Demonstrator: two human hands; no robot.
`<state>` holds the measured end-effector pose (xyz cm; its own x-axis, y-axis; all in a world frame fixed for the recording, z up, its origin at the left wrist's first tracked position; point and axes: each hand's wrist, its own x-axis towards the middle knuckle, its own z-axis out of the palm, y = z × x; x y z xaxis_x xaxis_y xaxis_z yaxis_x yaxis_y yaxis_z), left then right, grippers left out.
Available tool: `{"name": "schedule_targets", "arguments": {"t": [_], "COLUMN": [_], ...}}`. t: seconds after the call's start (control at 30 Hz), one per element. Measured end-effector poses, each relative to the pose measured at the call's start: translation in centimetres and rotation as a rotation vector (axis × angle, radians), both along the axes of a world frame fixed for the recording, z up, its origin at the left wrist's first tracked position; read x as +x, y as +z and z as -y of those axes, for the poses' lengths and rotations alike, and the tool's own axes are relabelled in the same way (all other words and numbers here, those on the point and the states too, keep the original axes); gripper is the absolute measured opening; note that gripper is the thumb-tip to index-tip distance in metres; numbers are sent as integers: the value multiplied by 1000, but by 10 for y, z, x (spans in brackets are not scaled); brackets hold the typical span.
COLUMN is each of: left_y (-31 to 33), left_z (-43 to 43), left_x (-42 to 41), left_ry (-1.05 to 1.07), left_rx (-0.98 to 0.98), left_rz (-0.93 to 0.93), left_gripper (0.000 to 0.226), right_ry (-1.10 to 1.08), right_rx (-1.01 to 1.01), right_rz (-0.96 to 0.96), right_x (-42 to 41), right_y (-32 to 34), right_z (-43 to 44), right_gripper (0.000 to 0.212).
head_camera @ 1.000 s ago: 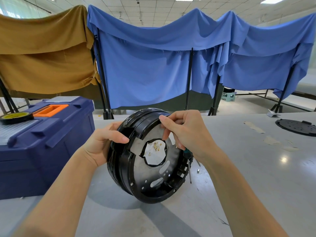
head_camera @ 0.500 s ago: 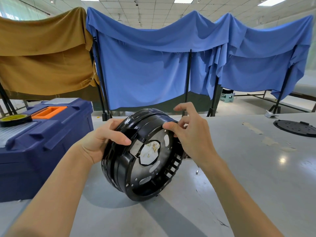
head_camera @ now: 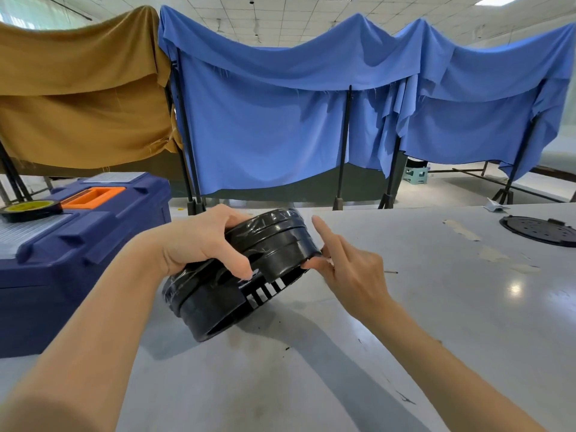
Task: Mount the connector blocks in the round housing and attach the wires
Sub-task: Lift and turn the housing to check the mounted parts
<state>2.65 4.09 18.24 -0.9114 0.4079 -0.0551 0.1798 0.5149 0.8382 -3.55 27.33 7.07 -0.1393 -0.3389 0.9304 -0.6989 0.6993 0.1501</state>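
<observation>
**A:** Tipped over since a moment ago, the round black plastic housing (head_camera: 277,244) now turns its open face away.

**B:** Where is it?

**A:** Its lower rim is on the grey tabletop (head_camera: 405,322), near the left edge. The left hand (head_camera: 193,247) clasps the upper rim and the right hand (head_camera: 352,272) pinches the right rim. It's probably being repositioned, and no blocks are visible.

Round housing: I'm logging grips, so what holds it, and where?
Left hand grips the round housing over its top rim; right hand pinches its right edge.
</observation>
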Motion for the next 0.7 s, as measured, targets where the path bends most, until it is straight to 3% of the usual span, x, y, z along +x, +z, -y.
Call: {"name": "schedule_targets", "arguments": {"t": [0.33, 0.53, 0.7], "left_y": [-20, -45, -70], "left_z": [-36, -54, -61], "left_x": [8, 17, 22], "left_ry": [-104, -152, -142], "left_rx": [-427, -450, -456], "left_rz": [-89, -148, -181], "left_gripper": [38, 36, 51], "right_ry": [-13, -26, -4], "right_rx": [201, 348, 428], "right_rz": [-79, -130, -189], "right_x": [4, 8, 10], "right_y": [-39, -51, -58], "right_z": [-27, -37, -42], "right_gripper": [63, 81, 71]}}
